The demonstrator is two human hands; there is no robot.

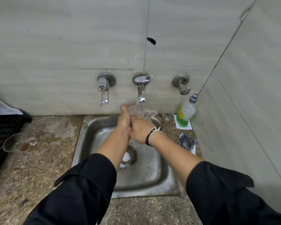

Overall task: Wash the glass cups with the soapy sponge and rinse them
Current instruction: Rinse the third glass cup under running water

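Both hands are up under the middle tap (140, 90). Her left hand (124, 120) curls round a clear glass cup (134, 108) and holds it in the running water, while the right hand (140, 132) presses close beside it — I cannot tell if those fingers grip the cup or just rub it. It looks like rinsing time for this cup. One more glass cup (19, 142) lies on its side on the speckled stone counter (44, 159), well away to the left, with brown drink dregs inside — so that one looks unwashed. A foamy sponge (186, 141) rests to the right of the shiny metal sink (146, 179), near the squishy soap bottle (186, 113) with green soap.
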